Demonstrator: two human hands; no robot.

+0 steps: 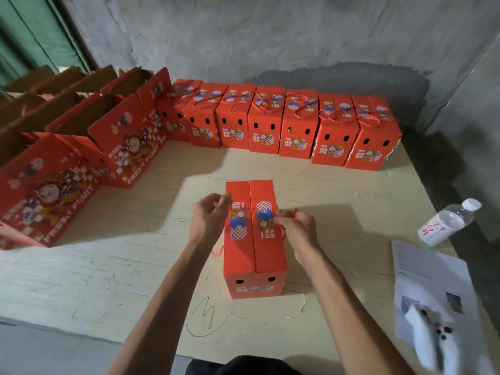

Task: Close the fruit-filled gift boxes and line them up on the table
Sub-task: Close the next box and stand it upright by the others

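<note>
Closed red gift box (254, 239) sits in front of me, mid-table (108, 266), flaps meeting along the centre seam. My left hand (208, 215) pinches the red cord handle (217, 251) at the box's left edge; my right hand (296, 226) pinches the cord on the right. Seven closed boxes (281, 123) line the back wall, open ones (81, 147) stand left, a water bottle (449, 220) lies right

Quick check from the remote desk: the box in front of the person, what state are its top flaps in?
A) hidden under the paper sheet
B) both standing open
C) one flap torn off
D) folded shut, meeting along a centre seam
D: the red gift box shows two flaps lying flat and meeting along a centre seam, while the left hand and right hand pinch its red cord handles.
</note>
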